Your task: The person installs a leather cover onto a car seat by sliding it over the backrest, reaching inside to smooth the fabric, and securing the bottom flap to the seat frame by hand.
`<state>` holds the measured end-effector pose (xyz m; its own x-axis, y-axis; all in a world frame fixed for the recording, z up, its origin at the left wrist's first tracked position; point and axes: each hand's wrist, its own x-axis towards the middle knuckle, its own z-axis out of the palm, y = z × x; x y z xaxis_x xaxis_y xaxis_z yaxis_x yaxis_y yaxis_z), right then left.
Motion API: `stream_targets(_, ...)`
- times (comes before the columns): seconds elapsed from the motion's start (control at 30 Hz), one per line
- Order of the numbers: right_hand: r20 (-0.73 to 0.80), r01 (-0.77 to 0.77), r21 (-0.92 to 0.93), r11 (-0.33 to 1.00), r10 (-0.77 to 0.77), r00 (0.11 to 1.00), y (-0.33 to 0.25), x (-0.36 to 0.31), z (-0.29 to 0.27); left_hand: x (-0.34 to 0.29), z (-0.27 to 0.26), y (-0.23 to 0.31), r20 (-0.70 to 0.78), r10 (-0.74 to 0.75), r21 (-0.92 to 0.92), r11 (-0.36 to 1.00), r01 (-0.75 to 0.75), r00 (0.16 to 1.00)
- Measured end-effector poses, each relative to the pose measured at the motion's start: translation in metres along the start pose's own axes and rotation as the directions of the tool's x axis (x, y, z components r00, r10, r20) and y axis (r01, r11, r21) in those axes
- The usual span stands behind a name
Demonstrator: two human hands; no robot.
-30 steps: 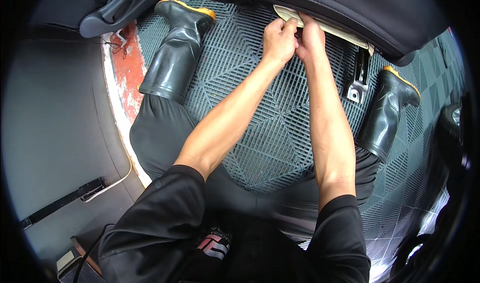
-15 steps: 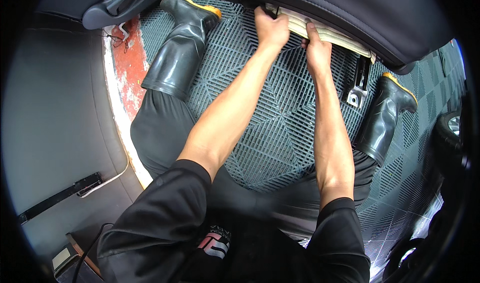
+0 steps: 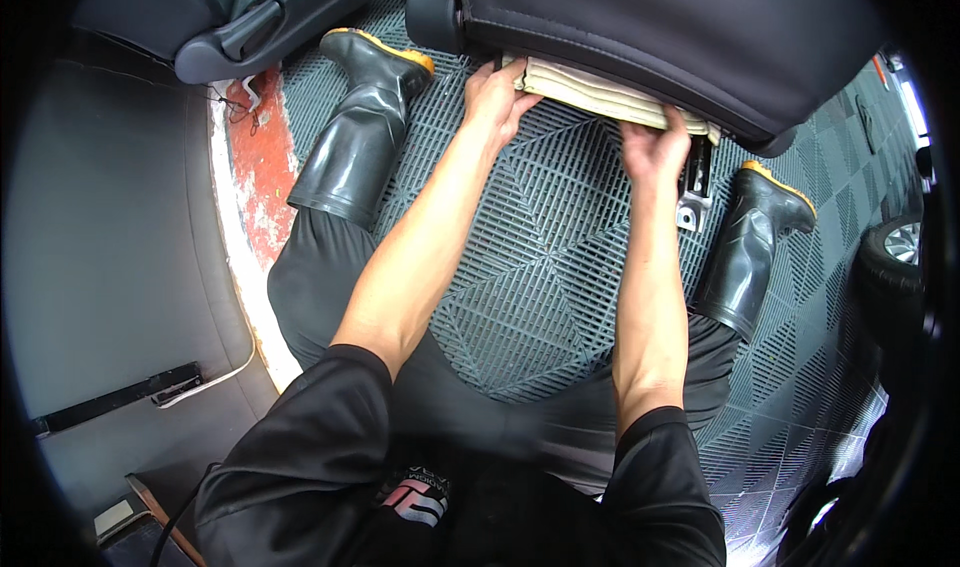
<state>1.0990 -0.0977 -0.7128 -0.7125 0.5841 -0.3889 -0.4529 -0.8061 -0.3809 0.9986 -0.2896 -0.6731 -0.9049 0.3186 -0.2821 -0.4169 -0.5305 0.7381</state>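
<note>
A black car seat (image 3: 640, 22) with a stitched seam fills the top of the view. From under its lower edge shows a folded strip of cream fabric or padding (image 3: 590, 89). My left hand (image 3: 490, 105) grips the strip's left end, its fingertips partly hidden there. Nearer the right end, my right hand (image 3: 655, 150) pinches the same strip, thumb on the front and the other fingers underneath. Below the seat's right part, a metal seat rail (image 3: 691, 202) with a bolt hole stands out.
My rubber boots (image 3: 350, 117) with yellow soles flank the seat on dark slatted floor tiles (image 3: 530, 267). At left are another black seat (image 3: 240, 42), a red-painted strip (image 3: 258, 132) and a grey panel (image 3: 110, 227). A wheel (image 3: 895, 252) lies at far right.
My hands have moved apart along the cream strip, the left one leftward and the right one rightward. More of the strip shows between them. The whole view has shifted slightly.
</note>
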Motion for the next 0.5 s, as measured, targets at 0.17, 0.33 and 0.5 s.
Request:
stream_targets(0.17, -0.080, 0.190, -0.423, 0.886, -0.246, 0.966, -0.052, 0.004, -0.011, -0.002, 0.009, -0.003, -0.111, -0.050, -0.080, 0.996, 0.042, 0.993)
stream_targets(0.33, -0.078, 0.107, -0.519, 0.848, -0.171, 0.982, -0.053, -0.002, -0.005, 0.014, 0.002, 0.002, -0.170, -0.029, -0.069, 0.997, 0.018, 0.985)
stream_targets(0.5, -0.169, 0.148, -0.222, 0.964, -0.188, 0.968, -0.073, -0.004, 0.006, 0.047, -0.018, 0.013, -0.117, -0.086, 0.005, 0.996, 0.087, 0.989)
